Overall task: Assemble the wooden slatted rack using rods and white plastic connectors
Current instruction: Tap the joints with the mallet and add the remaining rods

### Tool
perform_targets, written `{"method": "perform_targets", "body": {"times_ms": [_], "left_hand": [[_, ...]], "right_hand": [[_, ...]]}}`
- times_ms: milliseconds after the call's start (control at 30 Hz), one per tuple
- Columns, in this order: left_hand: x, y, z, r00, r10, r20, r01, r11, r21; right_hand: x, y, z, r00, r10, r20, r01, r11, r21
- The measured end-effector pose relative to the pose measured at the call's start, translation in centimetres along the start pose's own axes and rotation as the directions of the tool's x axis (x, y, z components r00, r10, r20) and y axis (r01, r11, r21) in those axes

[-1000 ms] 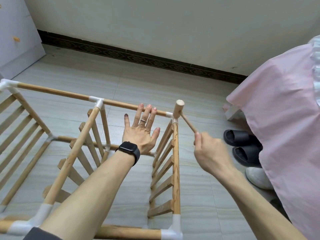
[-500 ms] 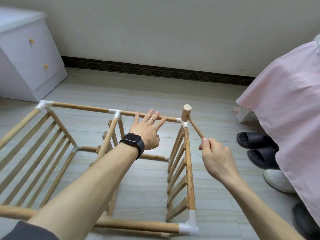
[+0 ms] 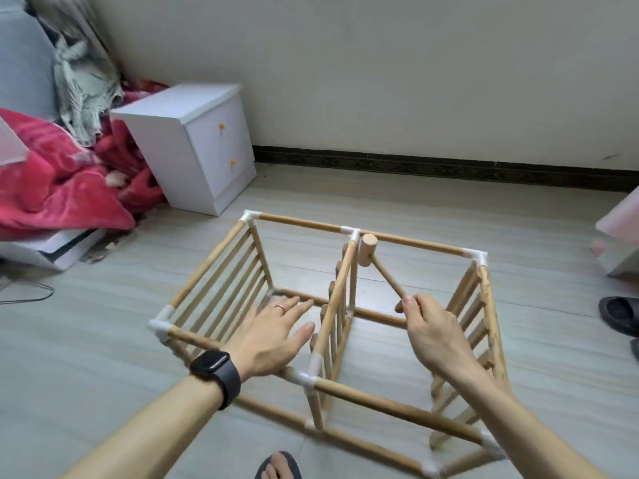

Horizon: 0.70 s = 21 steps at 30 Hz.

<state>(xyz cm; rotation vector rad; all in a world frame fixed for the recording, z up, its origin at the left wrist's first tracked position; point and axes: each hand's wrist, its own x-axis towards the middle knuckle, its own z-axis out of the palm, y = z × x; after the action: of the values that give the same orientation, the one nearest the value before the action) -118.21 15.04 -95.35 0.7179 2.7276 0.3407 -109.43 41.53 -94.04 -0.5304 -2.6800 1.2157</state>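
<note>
The wooden slatted rack [image 3: 301,223] is standing on the tiled floor in mid-frame: pale rods are joining at white plastic connectors [image 3: 251,216], with slatted panels at the left end, the middle and the right end. The left hand [image 3: 276,337] is hovering flat over the left bay, fingers spread and holding nothing. The right hand [image 3: 432,333] is pinching the handle of a wooden mallet [image 3: 367,250], whose head is sitting just beside the far middle connector. The right forearm is covering part of the right panel. A red blanket [image 3: 52,188] and a white drawer cabinet [image 3: 193,143] are sitting far left, and a black slipper [image 3: 619,314] is lying far right.
</note>
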Motion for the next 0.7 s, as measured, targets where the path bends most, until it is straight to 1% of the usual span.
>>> {"method": "perform_targets", "body": {"times_ms": [33, 100, 167, 233, 333, 400, 467, 533, 600, 633, 700], "left_hand": [[-1.2, 0.1, 0.6, 0.999, 0.02, 0.024, -0.02, 1.0, -0.003], [-2.7, 0.4, 1.5, 0.998, 0.052, 0.02, -0.053, 0.996, 0.068], [-3.0, 0.8, 2.0, 0.998, 0.049, -0.043, -0.042, 0.989, 0.145], [-3.0, 1.0, 2.1, 0.993, 0.055, -0.105, -0.037, 0.986, 0.163], [-3.2, 0.5, 2.4, 0.972, 0.195, -0.132, -0.161, 0.959, 0.232], [-3.2, 0.1, 2.5, 0.953, 0.286, -0.1, -0.25, 0.929, 0.273], [-2.8, -0.1, 2.4, 0.937, 0.342, -0.071, -0.309, 0.906, 0.289], [-2.4, -0.1, 2.1, 0.926, 0.373, -0.063, -0.341, 0.896, 0.286], [-2.2, -0.1, 1.8, 0.919, 0.388, -0.067, -0.355, 0.89, 0.285], [-2.2, -0.1, 1.8, 0.919, 0.389, -0.065, -0.357, 0.891, 0.281], [-2.3, -0.1, 2.0, 0.921, 0.385, -0.063, -0.354, 0.893, 0.276]], "right_hand": [[0.2, -0.7, 0.7, 1.0, -0.014, 0.009, 0.014, 1.0, 0.01], [1.0, -1.8, 2.0, 0.999, -0.027, 0.02, 0.027, 1.0, 0.004], [1.9, -2.5, 3.2, 0.999, -0.017, 0.046, 0.02, 0.997, -0.072], [2.6, -2.5, 4.2, 0.998, 0.0, 0.062, 0.01, 0.986, -0.167], [2.7, -1.8, 5.0, 0.998, 0.018, 0.062, -0.005, 0.977, -0.211], [2.7, -1.6, 5.0, 0.997, 0.012, 0.075, 0.006, 0.97, -0.241], [3.2, -1.6, 4.6, 0.997, -0.018, 0.075, 0.038, 0.962, -0.271], [4.2, -2.3, 3.8, 0.997, -0.055, 0.047, 0.065, 0.961, -0.267], [5.7, -3.6, 3.0, 0.994, -0.111, -0.01, 0.107, 0.973, -0.204], [6.5, -4.2, 2.6, 0.989, -0.139, -0.051, 0.128, 0.978, -0.164], [7.7, -5.5, 2.4, 0.956, -0.205, -0.208, 0.194, 0.978, -0.07]]}}
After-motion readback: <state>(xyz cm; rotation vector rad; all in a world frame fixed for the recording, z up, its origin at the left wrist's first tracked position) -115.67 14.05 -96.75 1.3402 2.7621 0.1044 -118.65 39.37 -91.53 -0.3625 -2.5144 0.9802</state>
